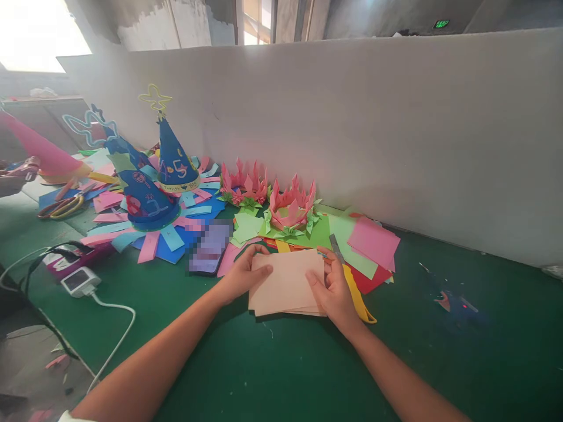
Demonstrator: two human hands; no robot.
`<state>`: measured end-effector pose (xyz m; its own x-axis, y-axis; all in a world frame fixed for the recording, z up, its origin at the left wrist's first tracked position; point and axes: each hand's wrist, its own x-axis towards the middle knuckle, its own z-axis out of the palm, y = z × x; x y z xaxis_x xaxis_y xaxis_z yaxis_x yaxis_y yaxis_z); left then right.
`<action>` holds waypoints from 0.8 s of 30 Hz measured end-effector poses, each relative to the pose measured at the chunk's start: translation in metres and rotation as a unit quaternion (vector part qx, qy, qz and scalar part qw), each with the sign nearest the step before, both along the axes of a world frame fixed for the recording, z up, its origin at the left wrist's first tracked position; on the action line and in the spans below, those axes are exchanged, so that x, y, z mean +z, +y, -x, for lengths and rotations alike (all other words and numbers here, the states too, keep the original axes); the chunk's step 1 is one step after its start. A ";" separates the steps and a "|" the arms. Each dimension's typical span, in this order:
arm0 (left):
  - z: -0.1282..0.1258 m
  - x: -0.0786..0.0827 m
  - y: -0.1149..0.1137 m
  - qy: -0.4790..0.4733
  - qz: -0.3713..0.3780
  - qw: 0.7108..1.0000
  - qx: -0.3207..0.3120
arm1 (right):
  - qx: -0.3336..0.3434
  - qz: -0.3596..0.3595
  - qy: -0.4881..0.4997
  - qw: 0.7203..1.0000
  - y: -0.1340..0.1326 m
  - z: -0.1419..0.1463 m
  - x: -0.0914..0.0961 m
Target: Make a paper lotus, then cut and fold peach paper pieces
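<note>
A small stack of pale pinkish-beige paper sheets [285, 287] is held between my two hands above the green table. My left hand [248, 271] grips its left edge, thumb on top and fingers behind. At the right edge, my right hand [332, 288] pinches the stack the same way. The sheets are slightly out of line at the bottom. Just behind the stack stand two pink folded-paper lotus shapes [292, 205] with green leaves. A yellow-handled cutter [358, 296] lies beside my right hand, partly hidden by it.
Blue cone hats [176, 155] stand among paper strips on the left. A phone [211, 249] lies near my left hand. A power strip [81, 258], white charger [81, 282] and scissors [65, 206] are further left. Pink sheets [373, 243] lie right. Another person's hand [24, 173] is at far left.
</note>
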<state>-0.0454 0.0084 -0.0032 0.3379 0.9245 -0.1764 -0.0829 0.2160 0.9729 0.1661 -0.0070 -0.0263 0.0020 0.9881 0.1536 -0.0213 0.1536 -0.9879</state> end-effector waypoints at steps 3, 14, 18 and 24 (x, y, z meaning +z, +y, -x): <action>0.016 0.015 0.000 0.015 0.043 0.993 -0.110 | -0.010 0.006 0.015 1.000 0.002 -0.003 0.001; 0.012 0.002 -0.004 0.085 0.004 0.979 -0.185 | 0.144 0.027 -0.096 0.985 -0.005 0.000 0.001; -0.006 -0.012 -0.012 0.104 0.008 0.986 -0.133 | 0.046 0.004 -0.115 0.992 0.001 -0.002 -0.004; -0.010 -0.015 -0.013 0.026 0.052 0.998 0.010 | -0.053 0.011 -0.108 0.993 0.008 -0.010 -0.005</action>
<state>-0.0355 -0.0047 -0.0183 0.3080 0.9066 -0.2886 -0.0384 0.3149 0.9483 0.1756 0.0015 -0.0310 0.0752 0.9872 0.1406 0.2066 0.1225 -0.9707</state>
